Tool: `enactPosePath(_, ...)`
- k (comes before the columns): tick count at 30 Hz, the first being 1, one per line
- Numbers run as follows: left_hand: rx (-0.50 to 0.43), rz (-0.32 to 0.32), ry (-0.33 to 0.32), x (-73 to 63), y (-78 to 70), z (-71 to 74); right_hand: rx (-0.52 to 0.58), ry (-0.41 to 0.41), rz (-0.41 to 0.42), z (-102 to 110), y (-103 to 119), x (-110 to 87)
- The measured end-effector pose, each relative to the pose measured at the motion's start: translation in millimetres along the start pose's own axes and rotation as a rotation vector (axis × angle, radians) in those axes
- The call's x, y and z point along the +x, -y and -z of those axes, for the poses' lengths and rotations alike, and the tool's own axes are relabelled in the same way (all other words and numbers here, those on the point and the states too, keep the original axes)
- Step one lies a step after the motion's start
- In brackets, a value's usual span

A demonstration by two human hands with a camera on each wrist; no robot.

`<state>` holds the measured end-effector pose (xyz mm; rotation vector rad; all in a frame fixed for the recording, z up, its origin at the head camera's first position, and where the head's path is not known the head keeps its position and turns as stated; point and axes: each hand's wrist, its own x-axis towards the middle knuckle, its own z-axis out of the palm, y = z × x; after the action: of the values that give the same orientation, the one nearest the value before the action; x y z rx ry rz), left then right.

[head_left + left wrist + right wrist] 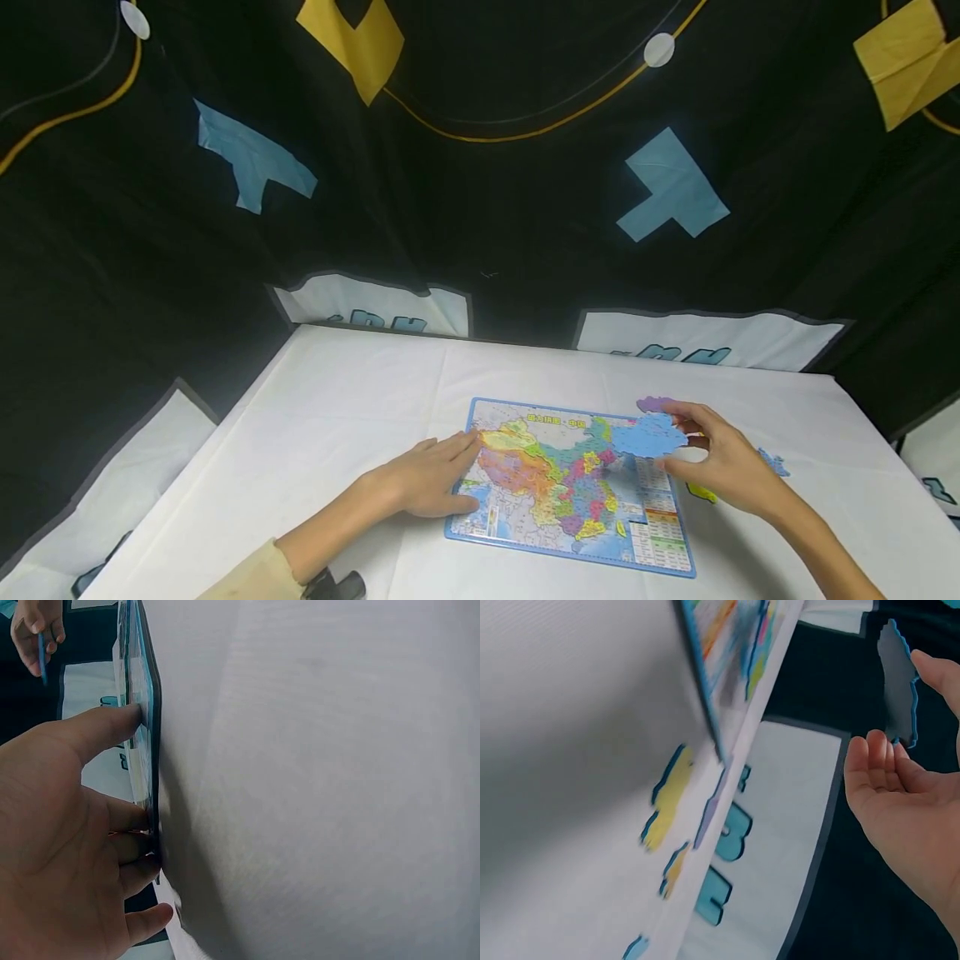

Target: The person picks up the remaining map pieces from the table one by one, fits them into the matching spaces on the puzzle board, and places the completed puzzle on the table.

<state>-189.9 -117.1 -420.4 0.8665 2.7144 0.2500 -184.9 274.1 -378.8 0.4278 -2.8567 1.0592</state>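
A puzzle board with a colourful map of China (517, 508) lies on the white table, many of its pieces in place. My left hand (423, 479) rests at the board's left edge, fingers stretched out over it; in the left wrist view its thumb (112, 726) touches the rim. Above the board's upper right corner, my right hand (727, 462) pinches a large light-blue puzzle piece (643, 436) between thumb and fingers. The right wrist view shows this piece's grey back (898, 682), held well off the table.
Loose puzzle pieces lie right of the board: a purple one (651, 403), a yellow one (702, 493) and a blue one (774, 462). A small orange piece (673, 871) shows in the right wrist view. A black curtain (480, 225) hangs behind the table.
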Motion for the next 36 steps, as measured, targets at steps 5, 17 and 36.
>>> enactPosePath(5, 0.001, 0.006, 0.006, -0.3, -0.9, 0.4, 0.012, -0.038, 0.083, -4.8, 10.8, 6.0)
enactPosePath(17, 0.019, 0.001, 0.008, 0.1, -1.0, 0.4, 0.047, -0.074, 0.220, -19.8, 33.1, 15.7)
enactPosePath(36, 0.027, 0.004, 0.011, 0.6, -0.4, 1.0, 0.064, -0.070, 0.311, -34.9, 54.6, 38.0)
